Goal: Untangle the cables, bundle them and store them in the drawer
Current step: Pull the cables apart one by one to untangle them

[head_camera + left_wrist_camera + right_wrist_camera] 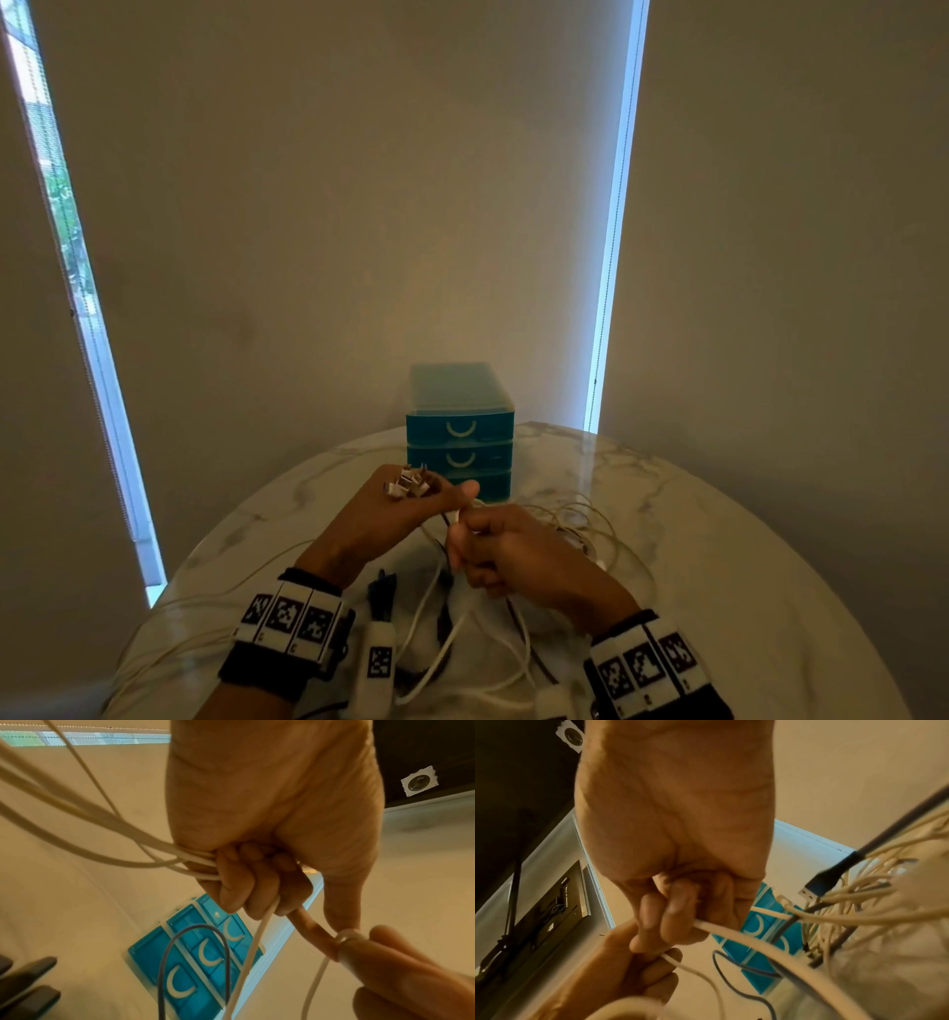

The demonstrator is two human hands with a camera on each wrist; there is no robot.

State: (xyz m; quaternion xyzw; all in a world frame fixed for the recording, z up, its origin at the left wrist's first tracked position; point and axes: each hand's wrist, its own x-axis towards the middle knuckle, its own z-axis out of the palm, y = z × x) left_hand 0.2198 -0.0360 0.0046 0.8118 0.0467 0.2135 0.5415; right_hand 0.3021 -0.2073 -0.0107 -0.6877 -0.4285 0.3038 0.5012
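In front of the drawers, nearest the person, white cables hang in loops over the table. Just above them the right hand is fisted round a white cable. Touching it, the left hand grips several cables, their plugs poking from its fist. Behind both hands, the drawers stand with all fronts pushed in.

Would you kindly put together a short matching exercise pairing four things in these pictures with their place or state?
Things:
1. left hand
2. right hand
3. drawer unit
4. USB plug

States:
A. blue, with a dark cable
B. all drawers closed, far side of the table
C. grips several white cables with plugs sticking up
D. grips one thick white cable

Pairs: 1-C, 2-D, 3-B, 4-A
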